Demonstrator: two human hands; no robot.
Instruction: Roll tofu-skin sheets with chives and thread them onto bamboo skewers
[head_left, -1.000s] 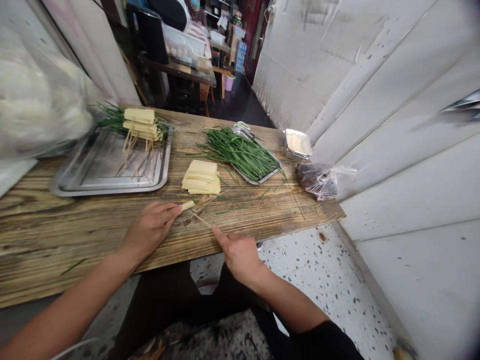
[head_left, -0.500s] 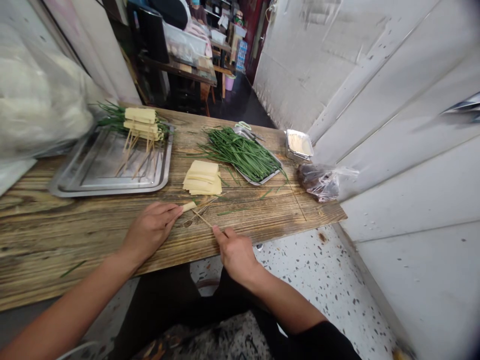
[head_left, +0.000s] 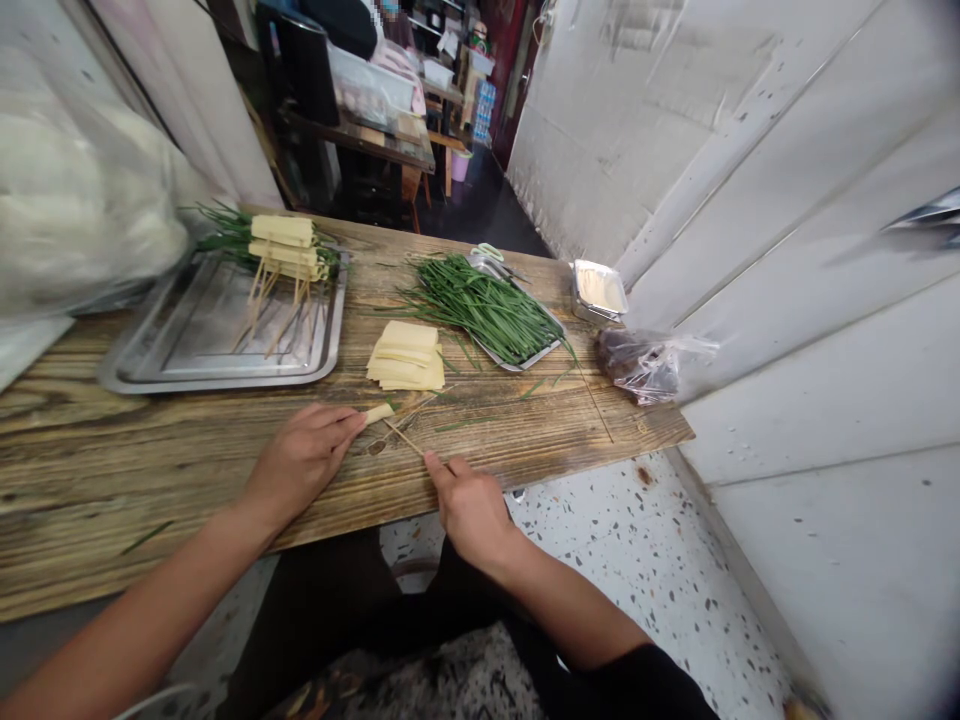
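Note:
My left hand (head_left: 311, 455) is closed on a pale yellow tofu-skin roll (head_left: 379, 412), pressing it near the wooden table's surface; a bit of green shows at its end. Between the fingers of my right hand (head_left: 469, 500) is a thin wooden skewer (head_left: 405, 437), its far end meeting the roll. Whether the tip has gone into the roll I cannot tell. Just beyond lies a stack of tofu-skin sheets (head_left: 406, 357). Behind it, a heap of green chives (head_left: 487, 310) covers a small metal tray. Skewered rolls (head_left: 283, 247) rest on a larger metal tray (head_left: 225, 378) at the left.
A foil container (head_left: 598, 290) and a plastic bag with dark contents (head_left: 637, 365) stand at the table's right end by the white wall. Scissors (head_left: 491, 258) lie behind the chives. A big clear bag (head_left: 82, 190) fills the left side. One loose skewer (head_left: 596, 400) lies at the right.

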